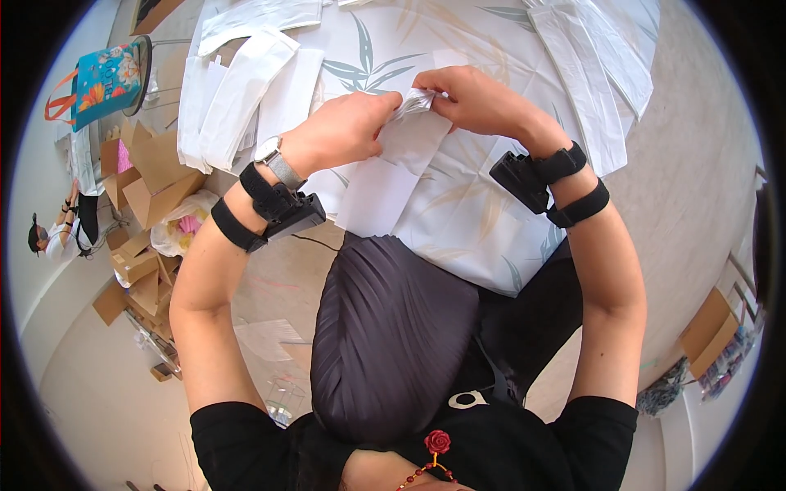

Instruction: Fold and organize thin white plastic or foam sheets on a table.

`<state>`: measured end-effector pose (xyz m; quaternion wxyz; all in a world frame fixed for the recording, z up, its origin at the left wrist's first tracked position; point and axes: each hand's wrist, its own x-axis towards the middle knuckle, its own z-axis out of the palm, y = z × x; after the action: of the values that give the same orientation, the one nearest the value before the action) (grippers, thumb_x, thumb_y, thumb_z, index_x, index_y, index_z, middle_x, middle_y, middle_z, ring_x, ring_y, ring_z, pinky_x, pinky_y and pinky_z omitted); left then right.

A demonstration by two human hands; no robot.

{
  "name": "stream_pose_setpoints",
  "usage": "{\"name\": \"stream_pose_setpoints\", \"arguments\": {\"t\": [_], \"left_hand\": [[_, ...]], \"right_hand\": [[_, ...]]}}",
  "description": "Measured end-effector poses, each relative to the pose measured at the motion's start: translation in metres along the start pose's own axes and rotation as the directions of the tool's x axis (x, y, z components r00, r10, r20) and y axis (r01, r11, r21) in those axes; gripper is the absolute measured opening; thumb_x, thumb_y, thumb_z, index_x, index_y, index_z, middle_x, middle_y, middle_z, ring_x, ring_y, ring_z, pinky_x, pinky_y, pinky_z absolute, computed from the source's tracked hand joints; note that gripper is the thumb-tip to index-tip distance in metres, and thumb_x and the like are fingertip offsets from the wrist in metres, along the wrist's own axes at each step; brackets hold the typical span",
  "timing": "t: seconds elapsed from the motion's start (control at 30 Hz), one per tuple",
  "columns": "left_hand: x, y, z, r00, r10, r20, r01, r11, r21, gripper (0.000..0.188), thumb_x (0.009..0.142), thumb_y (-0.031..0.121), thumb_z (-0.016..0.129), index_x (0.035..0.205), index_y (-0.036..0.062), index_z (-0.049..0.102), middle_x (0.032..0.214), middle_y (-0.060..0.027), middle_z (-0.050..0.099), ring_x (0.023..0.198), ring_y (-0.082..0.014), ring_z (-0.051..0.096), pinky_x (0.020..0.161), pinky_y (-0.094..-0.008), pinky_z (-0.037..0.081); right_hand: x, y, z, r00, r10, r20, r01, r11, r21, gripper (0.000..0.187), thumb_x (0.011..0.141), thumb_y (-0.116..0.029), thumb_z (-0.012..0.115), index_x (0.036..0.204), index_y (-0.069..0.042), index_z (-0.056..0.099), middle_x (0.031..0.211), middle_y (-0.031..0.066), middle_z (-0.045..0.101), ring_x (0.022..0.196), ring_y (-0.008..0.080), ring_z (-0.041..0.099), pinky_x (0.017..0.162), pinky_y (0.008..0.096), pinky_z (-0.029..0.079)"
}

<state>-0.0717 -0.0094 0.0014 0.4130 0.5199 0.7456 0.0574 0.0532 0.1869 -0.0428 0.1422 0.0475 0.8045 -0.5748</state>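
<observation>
A long white folded sheet (378, 186) hangs over the near edge of the table, its upper end crinkled and gathered. My left hand (344, 127) pinches that end from the left side, thumb and fingers closed on it. From the right, my right hand (475, 100) grips the same gathered end, its fingers bent round it. The two hands are close together over the table cloth (467, 176), which is white with grey and tan leaves. Whether the sheet is paper or thin plastic I cannot tell.
White folded pieces (246, 94) lie in a pile at the table's left, and more long white pieces (585, 90) at its right. Open cardboard boxes (151, 184) crowd the floor to the left, near a blue flowered bag (108, 80). Another person (61, 237) is at the far left.
</observation>
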Motion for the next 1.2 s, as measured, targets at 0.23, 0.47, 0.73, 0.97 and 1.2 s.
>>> {"name": "stream_pose_setpoints", "arguments": {"t": [0.23,0.47,0.73,0.97,1.2], "left_hand": [[-0.003,-0.001,0.006,0.987,0.096,-0.126,-0.087,0.993,0.077,0.049,0.076,0.002,0.079,0.116,0.0029,0.051,0.095,-0.0179,0.068,0.094,-0.0404,0.066,0.078,-0.0472,0.052],[-0.041,0.009,0.018,0.892,0.084,-0.443,-0.045,0.994,0.097,0.079,0.076,0.018,0.088,0.139,0.0049,0.043,0.099,-0.0181,0.063,0.087,-0.0368,0.066,0.078,-0.0422,0.054],[-0.076,0.027,0.046,0.922,-0.252,-0.295,0.218,0.965,-0.144,0.108,0.073,0.054,0.09,0.15,0.0047,0.033,0.086,-0.0196,0.062,0.075,-0.0366,0.07,0.071,-0.0424,0.057],[-0.072,0.022,0.054,0.922,-0.298,-0.249,0.25,0.946,-0.208,0.111,0.073,0.049,0.091,0.154,0.0055,0.029,0.089,-0.0196,0.065,0.077,-0.0364,0.071,0.074,-0.0424,0.057],[-0.074,0.023,0.074,0.889,-0.149,-0.433,0.131,0.989,-0.071,0.127,0.069,0.05,0.093,0.161,0.0019,0.019,0.111,-0.0238,0.061,0.102,-0.0389,0.067,0.084,-0.0444,0.057]], "right_hand": [[-0.001,-0.002,-0.001,0.999,0.036,0.028,-0.036,0.999,0.006,0.029,0.095,-0.001,0.054,0.121,0.003,0.066,0.103,0.0194,0.073,0.08,0.0277,0.074,0.07,0.0361,0.062],[0.004,-0.006,0.0,0.998,0.035,0.061,-0.033,0.999,-0.038,0.027,0.098,-0.003,0.056,0.122,0.003,0.065,0.105,0.0172,0.073,0.082,0.0264,0.073,0.069,0.0345,0.063],[0.015,-0.015,0.005,0.98,0.018,0.2,-0.001,0.996,-0.085,0.027,0.095,-0.001,0.055,0.12,0.003,0.065,0.102,0.018,0.072,0.081,0.028,0.073,0.07,0.0378,0.061],[0.02,-0.013,0.011,0.987,-0.089,0.136,0.121,0.961,-0.249,0.024,0.09,-0.003,0.058,0.111,0.002,0.068,0.096,0.0224,0.072,0.079,0.0365,0.07,0.072,0.0427,0.056],[0.009,-0.029,0.022,0.976,-0.197,0.098,0.214,0.951,-0.223,0.027,0.086,-0.006,0.061,0.11,0.003,0.07,0.092,0.0235,0.072,0.084,0.041,0.069,0.076,0.0446,0.054]]}}
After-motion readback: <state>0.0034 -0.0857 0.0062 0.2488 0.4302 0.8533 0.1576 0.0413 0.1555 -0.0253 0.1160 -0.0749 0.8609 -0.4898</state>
